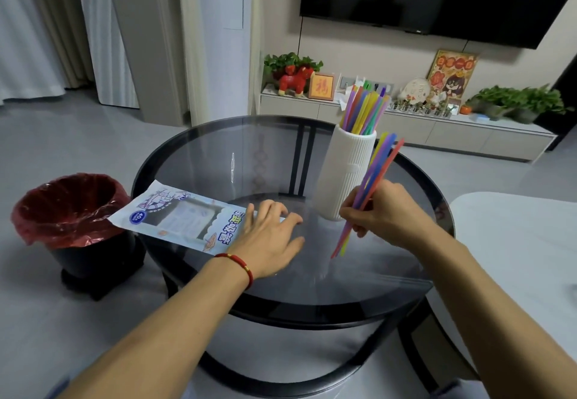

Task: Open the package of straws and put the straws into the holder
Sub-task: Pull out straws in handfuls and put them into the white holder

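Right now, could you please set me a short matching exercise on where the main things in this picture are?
Things:
1. straw package
2. white holder
3. loose bundle of straws
4. bin with red liner

Places:
A. on the floor left of the table
B. gripped in the right hand
C. flat on the glass, under the left hand
D. upright on the table, straws inside

Pairs: 1-C, 2-D, 3-B, 4-A

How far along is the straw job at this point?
Well along. Done: the straw package lies flat on the glass table and looks emptied, and a batch of colored straws already stands in the white ribbed holder. In hand: the right hand grips another bundle of straws beside the holder, while the left hand rests on the package. Left: dropping that bundle in.
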Demonstrator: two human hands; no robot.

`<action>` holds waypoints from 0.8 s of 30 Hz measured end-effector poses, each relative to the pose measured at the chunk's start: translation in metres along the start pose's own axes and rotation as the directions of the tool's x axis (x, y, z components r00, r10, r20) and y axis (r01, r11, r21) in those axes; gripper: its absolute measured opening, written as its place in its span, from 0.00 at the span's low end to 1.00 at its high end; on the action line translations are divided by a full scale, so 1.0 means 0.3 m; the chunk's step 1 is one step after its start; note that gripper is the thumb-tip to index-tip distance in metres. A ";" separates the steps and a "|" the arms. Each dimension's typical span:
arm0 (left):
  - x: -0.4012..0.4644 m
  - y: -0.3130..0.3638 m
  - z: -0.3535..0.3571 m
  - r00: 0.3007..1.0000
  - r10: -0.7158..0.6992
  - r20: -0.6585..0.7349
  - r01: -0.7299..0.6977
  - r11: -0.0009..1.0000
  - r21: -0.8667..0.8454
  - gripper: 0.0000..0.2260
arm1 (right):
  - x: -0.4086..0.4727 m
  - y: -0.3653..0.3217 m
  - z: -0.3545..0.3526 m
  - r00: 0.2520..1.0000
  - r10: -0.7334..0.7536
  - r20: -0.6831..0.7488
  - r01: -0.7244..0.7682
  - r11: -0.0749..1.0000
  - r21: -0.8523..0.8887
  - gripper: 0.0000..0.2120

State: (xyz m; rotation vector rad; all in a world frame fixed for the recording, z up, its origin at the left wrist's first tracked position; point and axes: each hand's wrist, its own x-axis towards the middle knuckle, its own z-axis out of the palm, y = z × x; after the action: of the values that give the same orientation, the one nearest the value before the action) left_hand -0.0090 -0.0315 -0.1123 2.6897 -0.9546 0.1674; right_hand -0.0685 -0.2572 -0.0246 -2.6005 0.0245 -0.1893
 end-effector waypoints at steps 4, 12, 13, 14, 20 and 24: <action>-0.013 -0.011 0.017 0.997 -0.004 0.071 0.004 1.000 0.010 0.21 | -0.006 0.018 0.023 1.000 0.018 -0.007 -0.018 0.999 0.028 0.09; 0.002 0.005 0.004 0.999 -0.024 -0.036 0.020 0.995 -0.100 0.21 | 0.030 -0.069 -0.182 0.895 0.132 -0.426 0.133 0.833 0.537 0.06; 0.001 0.006 0.003 0.999 -0.022 -0.039 0.017 0.994 -0.112 0.21 | 0.048 -0.080 -0.222 0.860 0.158 -0.484 0.172 0.805 0.568 0.06; 0.001 0.009 0.002 0.999 -0.020 -0.035 0.015 0.992 -0.127 0.21 | 0.067 -0.089 -0.259 0.830 0.170 -0.531 0.203 0.795 0.572 0.06; 0.001 0.013 0.001 0.999 -0.014 -0.041 0.008 0.987 -0.159 0.21 | 0.168 -0.151 -0.365 0.787 0.115 -0.606 0.131 0.929 0.347 0.05; -0.001 0.011 -0.001 0.999 -0.019 -0.047 0.011 0.987 -0.161 0.22 | 0.227 -0.194 -0.342 0.836 0.002 -0.548 0.080 0.989 0.126 0.07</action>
State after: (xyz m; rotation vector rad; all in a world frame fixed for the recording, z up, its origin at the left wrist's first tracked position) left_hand -0.0113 -0.0337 -0.1115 2.5328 -0.8936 0.1450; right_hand -0.0166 -0.2628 0.1011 -2.3174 0.1563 -0.9141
